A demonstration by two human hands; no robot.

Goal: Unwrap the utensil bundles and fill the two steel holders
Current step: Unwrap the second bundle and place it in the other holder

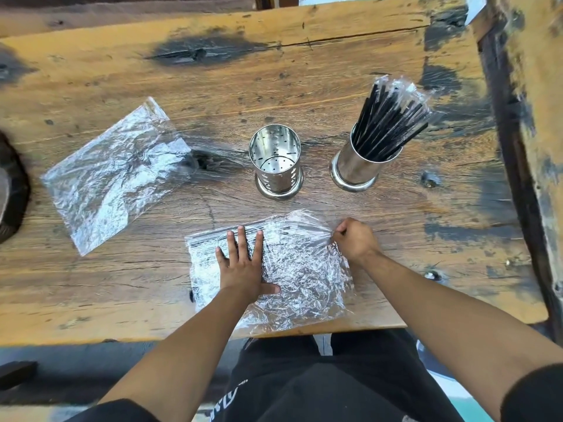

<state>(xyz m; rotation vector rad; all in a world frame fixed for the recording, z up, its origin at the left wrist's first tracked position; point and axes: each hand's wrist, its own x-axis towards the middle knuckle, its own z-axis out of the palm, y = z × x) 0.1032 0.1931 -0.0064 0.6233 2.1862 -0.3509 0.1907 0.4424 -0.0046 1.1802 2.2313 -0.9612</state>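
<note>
Two steel holders stand mid-table. The left holder (275,162) is perforated and empty. The right holder (353,169) is packed with several black wrapped utensils (390,120) leaning right. Near the front edge lies a crinkled clear plastic wrap (304,275) with dark utensils faintly visible under its far edge. My left hand (243,266) presses flat on the wrap, fingers spread. My right hand (355,239) pinches the wrap's right edge and pulls it taut.
A second flattened plastic wrap (115,175) lies at the left on the worn wooden table (213,86). A dark round object (12,190) sits at the left edge. A wooden beam (527,147) borders the right side.
</note>
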